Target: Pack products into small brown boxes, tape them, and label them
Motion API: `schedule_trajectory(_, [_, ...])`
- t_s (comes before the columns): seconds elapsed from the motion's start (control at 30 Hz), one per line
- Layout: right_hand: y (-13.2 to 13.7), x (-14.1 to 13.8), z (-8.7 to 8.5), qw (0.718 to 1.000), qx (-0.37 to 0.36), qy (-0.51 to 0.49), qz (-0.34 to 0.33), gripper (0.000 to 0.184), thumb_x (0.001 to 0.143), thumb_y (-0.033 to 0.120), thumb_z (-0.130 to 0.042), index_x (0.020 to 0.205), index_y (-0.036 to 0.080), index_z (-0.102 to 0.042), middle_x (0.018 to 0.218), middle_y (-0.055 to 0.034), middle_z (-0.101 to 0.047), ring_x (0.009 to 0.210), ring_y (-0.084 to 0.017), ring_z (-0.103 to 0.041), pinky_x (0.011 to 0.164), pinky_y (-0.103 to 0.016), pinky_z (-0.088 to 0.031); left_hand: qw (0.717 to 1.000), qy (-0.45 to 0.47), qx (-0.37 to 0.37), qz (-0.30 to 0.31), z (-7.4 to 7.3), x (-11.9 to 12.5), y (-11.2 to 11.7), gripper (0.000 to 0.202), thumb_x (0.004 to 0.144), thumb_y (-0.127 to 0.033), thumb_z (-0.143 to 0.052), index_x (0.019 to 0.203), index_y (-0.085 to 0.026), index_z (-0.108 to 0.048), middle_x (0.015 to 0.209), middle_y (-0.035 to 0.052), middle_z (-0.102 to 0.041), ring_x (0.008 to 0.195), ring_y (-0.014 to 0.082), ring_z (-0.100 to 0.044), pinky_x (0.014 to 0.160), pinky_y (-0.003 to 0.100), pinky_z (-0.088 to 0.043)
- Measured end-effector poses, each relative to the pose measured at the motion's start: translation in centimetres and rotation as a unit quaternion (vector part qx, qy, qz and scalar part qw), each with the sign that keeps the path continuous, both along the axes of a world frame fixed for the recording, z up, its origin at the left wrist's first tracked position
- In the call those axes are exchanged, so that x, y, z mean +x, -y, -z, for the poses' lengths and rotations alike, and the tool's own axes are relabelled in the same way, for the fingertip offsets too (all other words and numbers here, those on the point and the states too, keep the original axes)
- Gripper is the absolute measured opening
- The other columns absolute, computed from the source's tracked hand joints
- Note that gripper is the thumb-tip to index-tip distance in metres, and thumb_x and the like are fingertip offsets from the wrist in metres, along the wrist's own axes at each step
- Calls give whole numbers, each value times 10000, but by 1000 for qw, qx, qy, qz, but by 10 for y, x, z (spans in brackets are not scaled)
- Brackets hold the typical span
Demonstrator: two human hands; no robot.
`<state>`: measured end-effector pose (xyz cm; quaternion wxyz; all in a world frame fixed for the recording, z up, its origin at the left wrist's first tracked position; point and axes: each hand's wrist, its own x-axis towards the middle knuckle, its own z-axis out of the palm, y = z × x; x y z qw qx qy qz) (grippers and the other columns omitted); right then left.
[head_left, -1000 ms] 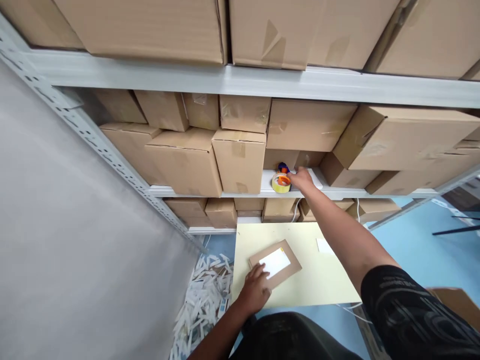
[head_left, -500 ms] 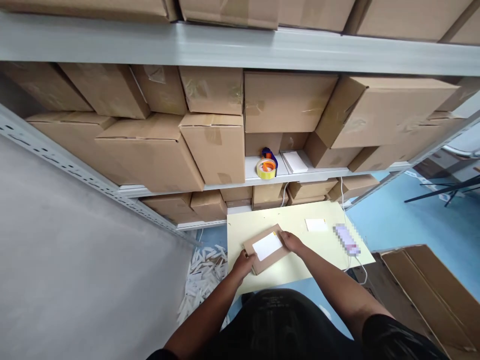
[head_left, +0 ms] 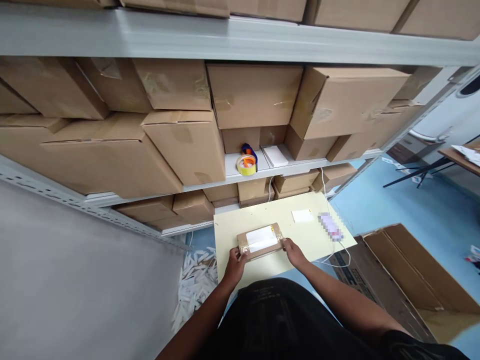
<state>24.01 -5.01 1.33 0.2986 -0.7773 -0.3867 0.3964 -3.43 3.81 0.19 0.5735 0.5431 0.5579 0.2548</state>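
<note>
Cardboard parcel [head_left: 260, 241] now lies square on our pale yellow table [head_left: 315, 242], no longer askew, and our right hand [head_left: 294, 251] has left the tape roll [head_left: 246, 165] on the far shelf [head_left: 292, 170]. Our right and left hand [head_left: 235, 262] clamp the parcel's ends. An open carton [head_left: 405, 270] stands to the right.

Single head-worn view, tilted forward and down.
We look from above our lap onto the worktop [head_left: 309, 239] close below, left hand [head_left: 234, 265] and right hand [head_left: 294, 252] at arm's reach mid-frame, the shelving [head_left: 240, 45] rising just behind.
</note>
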Motion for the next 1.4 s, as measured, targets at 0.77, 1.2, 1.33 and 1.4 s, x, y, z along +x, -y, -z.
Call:
schedule_trajectory(0.77, [43,161,22,987,-78,-26,-136,309,949,428,-503,914,207,-716,886,-58,-737,828,-211,-648,732,-290,-424,659,-342,336,580,-56,312,-77,188,926,-198,-534,1003,-169,-703,1075,137,-674,1082,291,-590,915,424,-472])
schedule_trajectory(1.2, [44,258,28,984,-108,-125,-62,281,922,420,-523,967,229,-724,872,-49,-739,828,-225,-673,735,-312,-468,676,-375,250,583,30,416,-117,223,853,-183,-640,1070,-178,-689,1239,172,-604,1206,339,-526,984,450,-456])
schedule_trajectory(1.33, [40,263,31,982,-104,-141,-66,265,912,403,-527,946,220,-716,867,-54,-730,809,-221,-661,723,-313,-466,673,-375,242,590,30,417,-119,208,859,-170,-612,1040,-173,-715,1221,172,-620,1188,336,-549,966,446,-467])
schedule_trajectory(1.4, [37,264,32,982,-104,-143,-67,270,912,407,-526,949,218,-715,872,-57,-729,816,-222,-661,727,-314,-464,670,-374,240,595,30,417,-118,226,874,-133,-561,1021,-164,-730,1200,180,-635,1183,334,-557,963,450,-464])
